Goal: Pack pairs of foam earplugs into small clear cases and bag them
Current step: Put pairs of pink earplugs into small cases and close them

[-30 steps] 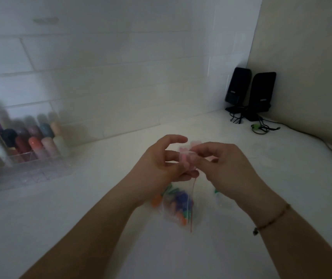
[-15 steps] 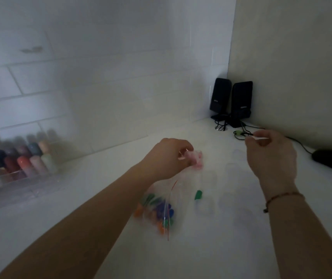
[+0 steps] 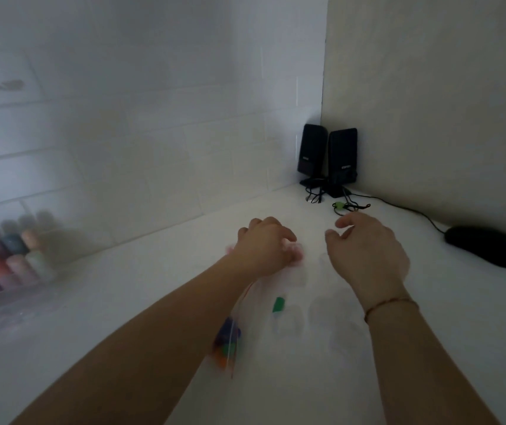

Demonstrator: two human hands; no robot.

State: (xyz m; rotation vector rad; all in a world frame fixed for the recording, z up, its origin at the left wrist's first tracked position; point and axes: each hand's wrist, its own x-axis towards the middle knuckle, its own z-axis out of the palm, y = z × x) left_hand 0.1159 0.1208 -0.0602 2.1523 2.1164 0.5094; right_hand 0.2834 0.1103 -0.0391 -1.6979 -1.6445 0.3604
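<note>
While the white table (image 3: 399, 348) spreads under both my arms, the packing looks only partly done, as I judge it. A clear bag (image 3: 230, 338) lies by my left forearm with a clump of colourful earplugs (image 3: 225, 342) inside, though I cannot tell whether those sit in cases. Several small clear cases (image 3: 334, 314) lie faint and see-through on the table below my right hand, apparently unfilled, and one loose green earplug (image 3: 278, 304) rests between the bag and those cases. So there seem to be cases to fill and bag yet.

My left hand (image 3: 265, 245) is curled over something pink (image 3: 297, 251) at the table, my fingers (image 3: 285, 236) bent round it; it is blurred, so I take it for pink earplugs or a case holding them, without being sure. My right hand (image 3: 368, 253) hovers just beside it, near the cases, fingers (image 3: 345, 222) loosely spread and holding nothing.

Further off stand two black speakers (image 3: 327, 154) in the corner, a black mouse (image 3: 485, 246) at the right, and a tray of small bottles (image 3: 9, 259) at the left.
</note>
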